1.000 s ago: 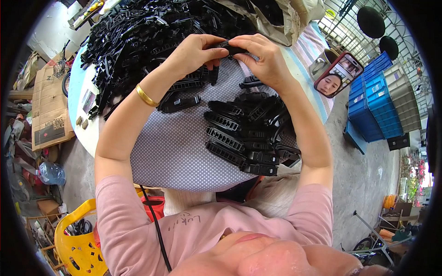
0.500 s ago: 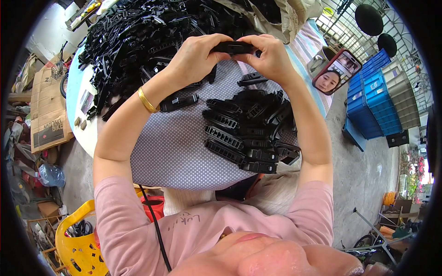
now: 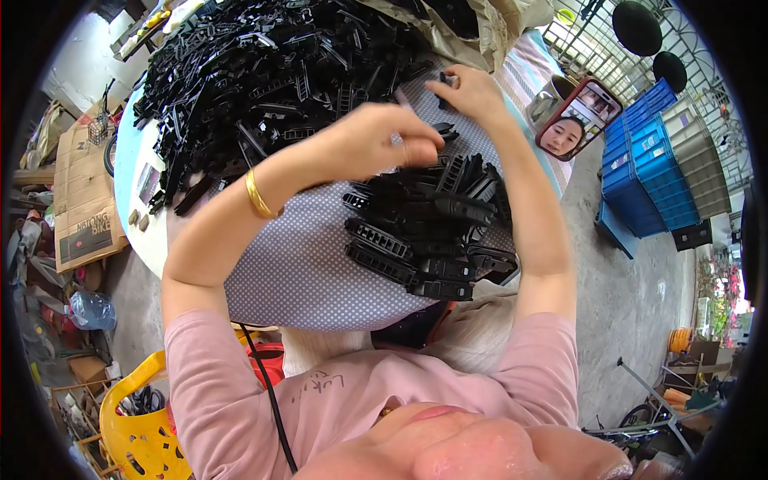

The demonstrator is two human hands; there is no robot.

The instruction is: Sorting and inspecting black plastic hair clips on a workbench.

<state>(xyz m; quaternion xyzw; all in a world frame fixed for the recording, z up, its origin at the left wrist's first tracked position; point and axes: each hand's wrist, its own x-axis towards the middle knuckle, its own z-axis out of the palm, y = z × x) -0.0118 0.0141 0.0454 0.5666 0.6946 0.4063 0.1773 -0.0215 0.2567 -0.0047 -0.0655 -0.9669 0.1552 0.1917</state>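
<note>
The left hand [image 3: 376,144] hangs palm-down over the desk [image 3: 304,272], fingers curled at the top of a stack of black plastic parts [image 3: 432,232]; whether it grips one I cannot tell. The right hand [image 3: 472,92] reaches further out, fingers pinched on one small black piece [image 3: 444,80]. A far larger heap [image 3: 272,72], too many to count, fills the desk's far side. One gold bangle [image 3: 258,194] circles the left wrist.
</note>
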